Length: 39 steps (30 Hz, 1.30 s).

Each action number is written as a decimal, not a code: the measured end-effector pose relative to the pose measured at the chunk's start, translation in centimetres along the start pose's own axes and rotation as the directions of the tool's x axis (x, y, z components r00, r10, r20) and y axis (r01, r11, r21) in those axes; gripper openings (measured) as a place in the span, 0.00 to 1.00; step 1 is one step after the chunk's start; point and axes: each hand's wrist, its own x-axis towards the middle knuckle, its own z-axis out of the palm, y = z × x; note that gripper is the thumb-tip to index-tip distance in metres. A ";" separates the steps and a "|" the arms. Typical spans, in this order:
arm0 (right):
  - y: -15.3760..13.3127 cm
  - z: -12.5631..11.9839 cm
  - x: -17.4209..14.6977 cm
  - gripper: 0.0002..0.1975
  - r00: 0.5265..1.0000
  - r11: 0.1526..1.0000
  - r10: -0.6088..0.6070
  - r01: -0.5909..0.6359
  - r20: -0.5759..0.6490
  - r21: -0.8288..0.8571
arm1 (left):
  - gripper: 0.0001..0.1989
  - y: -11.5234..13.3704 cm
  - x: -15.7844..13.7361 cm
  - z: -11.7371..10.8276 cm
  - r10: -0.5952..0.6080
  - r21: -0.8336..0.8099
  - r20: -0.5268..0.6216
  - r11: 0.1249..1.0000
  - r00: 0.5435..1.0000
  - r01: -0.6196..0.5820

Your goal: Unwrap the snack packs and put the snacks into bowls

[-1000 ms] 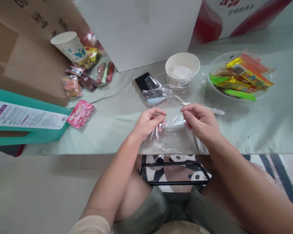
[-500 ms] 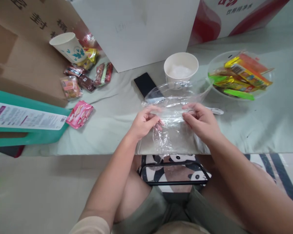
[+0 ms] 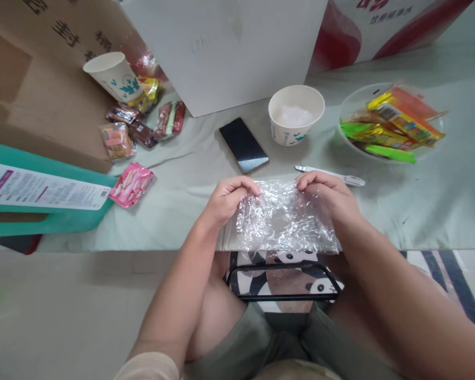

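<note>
Between my hands a crinkled clear plastic bag [image 3: 285, 224] hangs down, its lower end reaching the table's front edge. My left hand [image 3: 231, 200] pinches its upper left corner; my right hand [image 3: 326, 195] grips the upper right side, some of those fingers hidden behind the film. Just beyond the right hand lies a white utility knife [image 3: 332, 176]. A black phone [image 3: 244, 145] rests past the left hand. Farther back stands a white paper bowl [image 3: 296, 116] with something whitish and translucent inside.
At right, a clear bowl [image 3: 346, 140] holds several colourful snack packets [image 3: 399, 121]. On the left are a tilted paper cup [image 3: 113, 76], a pink packet [image 3: 131, 184], a green carton [image 3: 71, 221] and a cardboard box [image 3: 35, 105]. A white box [image 3: 237, 53] stands behind.
The bag's upper part, spread out over the phone and towards the paper bowl before, has come down towards me. It now hangs below my fingers, and the phone and knife show fully.
</note>
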 end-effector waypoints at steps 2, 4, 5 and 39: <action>0.2 0.0 0.2 0.05 1.000 1.000 0.001 -0.001 0.002 0.005 | 0.06 -0.1 0.0 -0.1 0.040 0.067 0.018 0.997 0.999 -0.041; 0.4 0.0 0.3 0.11 1.000 1.000 -0.018 0.018 0.005 0.018 | 0.08 -0.3 0.0 -0.2 0.051 0.106 0.070 0.993 0.996 -0.059; 0.6 0.0 0.4 0.14 1.000 1.000 -0.025 0.024 0.011 0.017 | 0.11 -0.4 0.0 -0.2 0.050 0.115 0.100 0.992 0.994 -0.062; 0.4 0.1 0.0 0.11 0.994 0.964 0.033 -0.004 0.105 -0.266 | 0.11 -0.3 0.1 1.5 -0.220 -0.129 -0.018 0.968 0.975 0.216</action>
